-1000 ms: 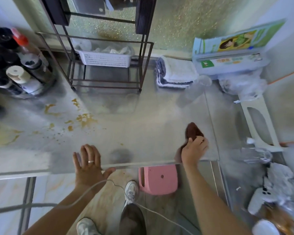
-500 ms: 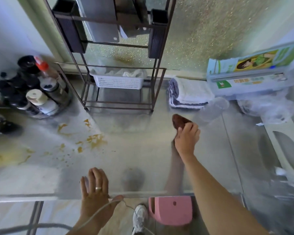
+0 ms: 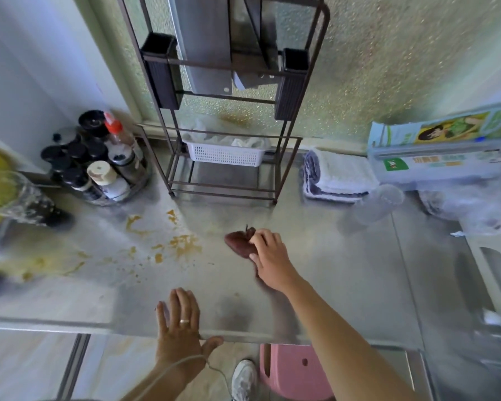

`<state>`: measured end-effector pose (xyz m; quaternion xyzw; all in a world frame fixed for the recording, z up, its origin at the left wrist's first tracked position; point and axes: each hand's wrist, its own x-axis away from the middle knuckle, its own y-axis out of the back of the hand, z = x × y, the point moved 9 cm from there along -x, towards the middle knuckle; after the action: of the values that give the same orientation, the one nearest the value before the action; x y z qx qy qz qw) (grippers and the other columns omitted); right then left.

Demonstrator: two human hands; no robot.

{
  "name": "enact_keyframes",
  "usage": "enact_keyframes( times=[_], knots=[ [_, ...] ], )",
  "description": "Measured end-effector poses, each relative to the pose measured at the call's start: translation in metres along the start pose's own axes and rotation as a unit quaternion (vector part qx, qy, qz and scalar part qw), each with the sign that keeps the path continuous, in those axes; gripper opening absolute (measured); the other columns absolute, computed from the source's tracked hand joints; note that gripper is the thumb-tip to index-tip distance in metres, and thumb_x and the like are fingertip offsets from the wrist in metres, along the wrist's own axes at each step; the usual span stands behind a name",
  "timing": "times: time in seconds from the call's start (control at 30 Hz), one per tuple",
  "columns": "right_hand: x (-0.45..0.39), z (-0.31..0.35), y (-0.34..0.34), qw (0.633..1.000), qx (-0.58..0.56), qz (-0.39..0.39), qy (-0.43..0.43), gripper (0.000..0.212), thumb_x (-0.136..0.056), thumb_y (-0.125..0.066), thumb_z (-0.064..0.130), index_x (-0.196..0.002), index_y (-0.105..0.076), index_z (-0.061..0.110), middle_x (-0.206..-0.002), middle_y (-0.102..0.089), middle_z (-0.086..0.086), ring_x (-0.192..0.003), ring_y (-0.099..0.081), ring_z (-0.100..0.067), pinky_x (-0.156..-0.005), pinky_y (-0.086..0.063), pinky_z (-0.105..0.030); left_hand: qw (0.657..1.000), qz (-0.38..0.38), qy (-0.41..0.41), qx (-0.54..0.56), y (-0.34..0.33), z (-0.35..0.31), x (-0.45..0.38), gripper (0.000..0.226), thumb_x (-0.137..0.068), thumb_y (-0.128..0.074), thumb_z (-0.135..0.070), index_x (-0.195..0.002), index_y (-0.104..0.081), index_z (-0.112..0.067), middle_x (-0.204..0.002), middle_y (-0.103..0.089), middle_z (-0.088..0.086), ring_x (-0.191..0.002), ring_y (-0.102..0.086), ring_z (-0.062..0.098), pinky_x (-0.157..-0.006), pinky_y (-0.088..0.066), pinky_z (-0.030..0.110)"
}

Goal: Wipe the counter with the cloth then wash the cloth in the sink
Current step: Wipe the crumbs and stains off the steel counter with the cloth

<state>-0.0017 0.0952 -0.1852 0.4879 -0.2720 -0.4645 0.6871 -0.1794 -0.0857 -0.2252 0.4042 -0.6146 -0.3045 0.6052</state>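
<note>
Clearly mid-wipe: right hand (image 3: 271, 257) curled down over the brown cloth (image 3: 239, 241), fingers bent and gripping its near edge, pressing the bunched fabric against the steel tabletop (image 3: 330, 279). Cloth lying near the middle of the surface, in front of the wire rack (image 3: 226, 180) and just right of the yellow-brown spill (image 3: 182, 244). Left hand (image 3: 180, 325) spread flat and open on the front edge, holding nothing, apparently bracing; a thin cable across its wrist.

Spill not yet touched, judging by how things lie: splatters and crumbs scattered leftward from the cloth toward the cluster of bottles (image 3: 96, 157), with a fainter smear further left near the blurred edge. Wiping step therefore barely begun over the dirty part; washing step well off. No sink plainly identifiable in this view; right side blurred, so cannot tell.

Next move, probably: a sweep leftward through the splatter, with firm downward pressure so the cloth gathers residue rather than spreading it. Worth keeping the fabric bunched under the palm and stopping short of the bottles to avoid knocking them. Several passes likely needed, given how widely the specks are strewn. Folded towel (image 3: 339, 178) and clear cup (image 3: 379, 204) well apart to the right, out of the path.
</note>
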Motion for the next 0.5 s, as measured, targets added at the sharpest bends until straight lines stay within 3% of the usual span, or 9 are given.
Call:
enact_keyframes(
  times=[0.13,0.2,0.3,0.4,0.5],
  knots=[
    [0.015,-0.050,0.029,0.976,-0.018,-0.150,-0.158,0.025,-0.089,-0.064,0.004,-0.114,-0.064,0.008,-0.123,-0.065,-0.009,-0.112,-0.060,-0.034,-0.096,-0.050,-0.043,1.000,0.021,0.003,0.008,-0.007,0.001,-0.002,0.118,-0.072,-0.036,-0.085,-0.131,-0.054,0.016,-0.138,-0.048,0.038,-0.127,-0.049,0.053,-0.103,-0.030,0.071],
    [0.012,-0.044,0.018,0.961,-0.045,-0.198,-0.188,0.027,-0.089,-0.065,-0.004,-0.115,-0.068,0.002,-0.128,-0.067,-0.015,-0.123,-0.060,-0.036,-0.107,-0.047,-0.044,1.000,0.016,-0.004,0.010,-0.008,0.000,-0.004,0.118,-0.070,-0.038,-0.084,-0.130,-0.055,0.015,-0.138,-0.047,0.038,-0.128,-0.048,0.052,-0.103,-0.030,0.070],
    [-0.024,-0.018,0.003,0.953,-0.090,-0.228,-0.180,0.028,-0.086,-0.067,-0.008,-0.112,-0.071,0.000,-0.128,-0.068,-0.017,-0.123,-0.061,-0.033,-0.107,-0.049,-0.044,1.000,0.004,-0.003,0.019,-0.008,0.000,-0.007,0.118,-0.062,-0.044,-0.082,-0.129,-0.056,0.015,-0.139,-0.048,0.037,-0.132,-0.040,0.048,-0.104,-0.030,0.069],
    [-0.069,0.005,-0.002,0.952,-0.102,-0.237,-0.163,0.025,-0.085,-0.065,-0.007,-0.107,-0.073,0.002,-0.117,-0.072,-0.013,-0.110,-0.067,-0.030,-0.099,-0.053,-0.039,1.000,-0.007,-0.001,0.022,-0.007,-0.001,-0.009,0.120,-0.058,-0.044,-0.080,-0.129,-0.056,0.015,-0.138,-0.049,0.036,-0.133,-0.036,0.046,-0.102,-0.030,0.069],
    [-0.084,0.017,-0.008,0.963,-0.095,-0.208,-0.143,0.026,-0.085,-0.067,-0.003,-0.109,-0.074,0.004,-0.117,-0.073,-0.011,-0.108,-0.068,-0.028,-0.101,-0.051,-0.035,0.999,-0.044,-0.005,0.015,-0.001,0.000,-0.009,0.121,-0.062,-0.041,-0.080,-0.137,-0.042,0.015,-0.142,-0.044,0.035,-0.135,-0.035,0.048,-0.106,-0.027,0.069]
  ],
)
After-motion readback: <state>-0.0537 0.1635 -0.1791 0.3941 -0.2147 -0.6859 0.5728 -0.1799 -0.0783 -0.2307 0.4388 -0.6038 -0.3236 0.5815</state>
